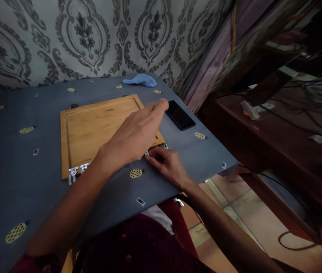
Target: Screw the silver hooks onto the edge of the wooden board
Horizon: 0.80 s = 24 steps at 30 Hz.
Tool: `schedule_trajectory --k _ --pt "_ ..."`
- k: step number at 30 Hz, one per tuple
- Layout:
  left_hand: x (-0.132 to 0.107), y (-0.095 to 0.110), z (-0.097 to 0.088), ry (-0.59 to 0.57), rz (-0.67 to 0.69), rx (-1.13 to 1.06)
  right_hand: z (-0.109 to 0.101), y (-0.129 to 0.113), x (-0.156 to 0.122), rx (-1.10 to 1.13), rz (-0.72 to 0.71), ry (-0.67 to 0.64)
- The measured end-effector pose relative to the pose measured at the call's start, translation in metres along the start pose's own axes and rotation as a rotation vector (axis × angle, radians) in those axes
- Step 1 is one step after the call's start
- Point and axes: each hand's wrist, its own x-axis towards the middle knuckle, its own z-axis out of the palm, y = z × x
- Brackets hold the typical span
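Observation:
A framed wooden panel [101,121] lies flat on the patterned tablecloth, with a silvery metal fitting [74,172] along its near left edge. Across the panel's right part reaches my left hand [136,131], seen from the back. Its fingers are curled down and mostly hidden, and what they hold, if anything, does not show. Close below it, at the panel's near right edge, my right hand [168,165] has thumb and forefinger closed on a small metal fitting [146,153], of which only a bit shows.
A black phone [180,115] lies right of the panel. Toward the wall is a crumpled blue cloth [141,80]. A dark red table [234,110] with cables stands to the right, beyond a gap over the tiled floor [243,212]. Dark small parts [73,106] stick out behind the panel.

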Motion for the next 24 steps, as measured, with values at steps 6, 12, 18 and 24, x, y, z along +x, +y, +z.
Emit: schedule_trajectory --k 6,12,18,24 --pt "0.009 0.005 0.024 0.151 -0.115 -0.333 -0.001 -0.002 0.000 0.014 -0.006 -0.018" --pt "0.012 0.004 0.039 0.262 -0.134 -0.587 -0.001 -0.003 0.000 0.023 0.008 -0.025" --pt "0.012 -0.005 0.042 0.204 -0.041 -0.830 -0.001 -0.001 0.000 0.013 0.023 -0.017" --pt "0.014 -0.013 0.042 0.286 -0.011 -1.057 0.001 0.001 0.000 -0.034 0.006 -0.007"
